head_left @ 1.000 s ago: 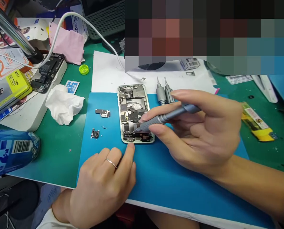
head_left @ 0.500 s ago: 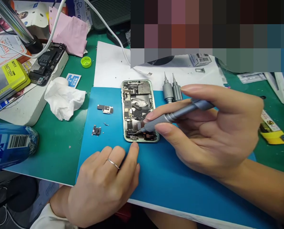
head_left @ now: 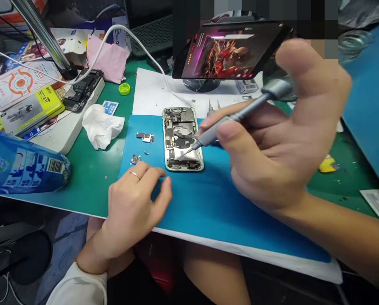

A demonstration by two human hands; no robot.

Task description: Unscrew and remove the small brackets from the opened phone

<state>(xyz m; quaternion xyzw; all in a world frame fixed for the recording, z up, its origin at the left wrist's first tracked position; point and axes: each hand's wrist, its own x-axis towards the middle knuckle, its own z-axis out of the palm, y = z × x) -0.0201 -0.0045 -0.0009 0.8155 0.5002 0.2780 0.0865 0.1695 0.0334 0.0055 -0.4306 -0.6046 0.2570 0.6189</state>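
A phone with its back off (head_left: pixel 183 140) lies on the blue mat (head_left: pixel 208 199), its inner parts bare. My right hand (head_left: pixel 272 140) grips a grey precision screwdriver (head_left: pixel 221 127) between thumb and fingers. The screwdriver tip slants down over the lower part of the phone; whether it touches cannot be told. My left hand (head_left: pixel 138 199) rests on the mat at the phone's lower left, thumb apart from the index finger, holding nothing visible. By its fingertips lies a small metal part (head_left: pixel 135 159), with a bracket (head_left: pixel 145 137) above it.
Two more screwdriver tips (head_left: pixel 214 105) show behind my right hand. A lit phone (head_left: pixel 227 53) stands at the back. At left are a crumpled tissue (head_left: pixel 102 127), a blue bottle (head_left: pixel 27 163), a green cap (head_left: pixel 124 89) and a yellow battery box (head_left: pixel 33 108). A white cable (head_left: pixel 145 44) arches overhead.
My left hand has drawn away from the phone's bottom edge to the left, its thumb now spread. The screwdriver tip has risen slightly from the bottom parts. The view has shifted.
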